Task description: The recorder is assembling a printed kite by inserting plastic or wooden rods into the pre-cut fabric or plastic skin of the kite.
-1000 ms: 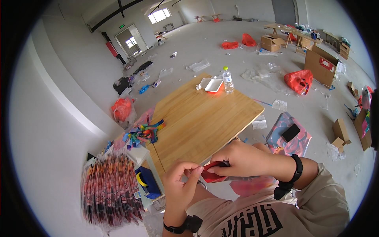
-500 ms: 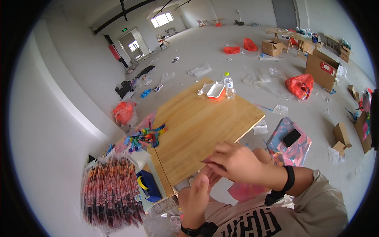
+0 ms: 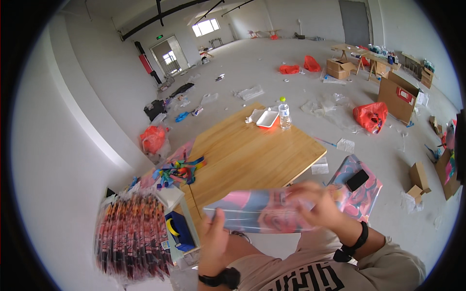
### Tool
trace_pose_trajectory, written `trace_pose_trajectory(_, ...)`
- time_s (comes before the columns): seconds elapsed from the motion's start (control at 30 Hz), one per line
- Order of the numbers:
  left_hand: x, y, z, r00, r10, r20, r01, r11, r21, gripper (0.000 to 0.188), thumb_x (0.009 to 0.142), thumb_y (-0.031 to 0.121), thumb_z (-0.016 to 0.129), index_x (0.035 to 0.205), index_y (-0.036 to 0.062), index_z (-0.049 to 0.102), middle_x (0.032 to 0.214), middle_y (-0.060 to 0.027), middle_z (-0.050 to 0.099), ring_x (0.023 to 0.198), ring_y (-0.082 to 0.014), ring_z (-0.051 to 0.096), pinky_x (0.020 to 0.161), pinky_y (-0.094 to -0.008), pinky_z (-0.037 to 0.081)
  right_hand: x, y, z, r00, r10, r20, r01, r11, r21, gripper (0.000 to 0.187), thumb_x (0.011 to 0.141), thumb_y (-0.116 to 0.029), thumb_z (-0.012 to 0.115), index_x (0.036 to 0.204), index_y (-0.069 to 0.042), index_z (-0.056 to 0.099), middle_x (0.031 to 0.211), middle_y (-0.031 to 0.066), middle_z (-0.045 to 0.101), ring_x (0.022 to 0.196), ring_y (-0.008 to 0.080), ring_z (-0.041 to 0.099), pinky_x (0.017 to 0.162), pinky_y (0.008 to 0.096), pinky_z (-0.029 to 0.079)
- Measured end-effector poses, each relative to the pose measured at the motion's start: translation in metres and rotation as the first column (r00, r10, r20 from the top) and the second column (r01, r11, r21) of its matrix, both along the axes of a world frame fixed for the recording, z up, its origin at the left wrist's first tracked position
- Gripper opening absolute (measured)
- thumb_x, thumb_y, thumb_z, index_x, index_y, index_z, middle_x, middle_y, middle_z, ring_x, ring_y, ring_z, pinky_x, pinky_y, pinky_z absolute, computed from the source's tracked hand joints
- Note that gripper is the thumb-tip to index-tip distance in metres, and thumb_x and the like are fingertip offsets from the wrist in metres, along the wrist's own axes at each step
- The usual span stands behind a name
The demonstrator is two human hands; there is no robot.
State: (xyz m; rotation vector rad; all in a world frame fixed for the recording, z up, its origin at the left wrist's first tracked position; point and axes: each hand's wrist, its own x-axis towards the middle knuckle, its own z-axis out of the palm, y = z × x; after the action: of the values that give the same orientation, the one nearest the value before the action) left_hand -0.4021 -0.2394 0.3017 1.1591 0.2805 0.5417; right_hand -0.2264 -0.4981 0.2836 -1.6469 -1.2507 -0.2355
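A flat, glossy pink and blue-grey printed plastic piece (image 3: pixel 257 208) stretches between my hands, over my lap and the near edge of the table. My left hand (image 3: pixel 213 242) grips its left end, thumb laid on the near face. My right hand (image 3: pixel 320 201) is closed at its right end, the fingers smeared by motion. It looks like a folded sheet or film bag; I cannot tell which. To my right lies similar printed material (image 3: pixel 347 194), with a black phone (image 3: pixel 357 180) on top.
On the wooden table (image 3: pixel 242 155) stand a water bottle (image 3: pixel 284 114) and a white tray (image 3: pixel 267 119). Colourful ribbons (image 3: pixel 177 172) lie at its left edge. Nearby are a blue tape dispenser (image 3: pixel 179 232) and a plastic-wrapped stack (image 3: pixel 133 237). Cartons (image 3: pixel 398 97) and red bags (image 3: pixel 370 117) occupy the floor.
My hands were close together near the table's edge; now they are apart, with the printed plastic piece raised and spread between them. The right hand has moved right, the left hand left.
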Motion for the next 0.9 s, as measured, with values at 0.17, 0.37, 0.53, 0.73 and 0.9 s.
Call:
trace_pose_trajectory(0.17, -0.016, 0.036, 0.039, 0.99, 0.003, 0.144, -0.039, 0.968, 0.248, 0.043, 0.111, 0.03, 0.061, 0.141, 0.0002, 0.055, 0.132, -0.0109, 0.067, 0.121, -0.0244, 0.066, 0.105, -0.0422, 0.053, 0.066, -0.059, -0.114, 0.752, -0.31, -0.582, 0.278, 0.949, -0.146, 0.024, 0.099, -0.021, 0.071, 0.115, -0.003, 0.071, 0.116, 0.0101, 0.074, 0.104, 0.0193, 0.07, 0.091, 0.0363, 0.056)
trace_pose_trajectory(0.37, -0.008, 0.096, 0.058, 0.958, -0.039, 0.286, -0.052, 0.952, 0.302, 0.048, 0.107, 0.035, 0.067, 0.138, -0.0008, 0.059, 0.129, -0.0117, 0.069, 0.117, -0.0235, 0.068, 0.104, -0.0421, 0.054, 0.067, -0.067, -0.157, 0.411, -0.138, -0.901, -0.1, 0.976, -0.195, 0.048, 0.113, -0.044, 0.049, 0.12, 0.0, 0.069, 0.108, 0.0053, 0.07, 0.092, 0.0141, 0.064, 0.083, 0.031, 0.055)
trace_pose_trajectory(0.53, 0.007, 0.137, 0.042, 0.944, -0.061, 0.325, -0.03, 0.963, 0.268, 0.043, 0.109, 0.034, 0.064, 0.139, 0.0032, 0.058, 0.13, -0.0102, 0.068, 0.119, -0.0243, 0.067, 0.106, -0.0442, 0.054, 0.102, -0.059, -0.198, 0.475, -0.002, -0.88, -0.358, 0.913, -0.196, 0.064, 0.112, -0.055, 0.044, 0.13, 0.001, 0.069, 0.108, 0.0071, 0.071, 0.091, 0.0151, 0.064, 0.079, 0.0321, 0.055)
trace_pose_trajectory(0.73, -0.006, 0.157, 0.047, 0.916, -0.093, 0.39, -0.029, 0.955, 0.294, 0.042, 0.108, 0.034, 0.065, 0.136, 0.0026, 0.06, 0.126, -0.0105, 0.07, 0.113, -0.0248, 0.07, 0.102, -0.042, 0.056, 0.1, -0.005, -0.119, 0.796, -0.136, -0.59, -0.459, 0.499, -0.735, 0.065, 0.109, -0.057, 0.05, 0.132, 0.0, 0.07, 0.116, 0.0108, 0.074, 0.112, 0.0172, 0.067, 0.098, 0.0341, 0.052)
trace_pose_trajectory(0.9, 0.002, 0.175, 0.05, 0.937, -0.071, 0.341, -0.04, 0.951, 0.307, 0.046, 0.111, 0.039, 0.059, 0.141, 0.0041, 0.055, 0.13, -0.0108, 0.068, 0.118, -0.025, 0.068, 0.102, -0.0451, 0.057, 0.096, 0.021, -0.137, -0.234, 0.271, -0.934, -0.661, 0.66, 0.357, 0.06, 0.107, -0.052, 0.059, 0.143, -0.003, 0.063, 0.128, 0.0081, 0.07, 0.121, 0.0183, 0.064, 0.11, 0.0326, 0.046)
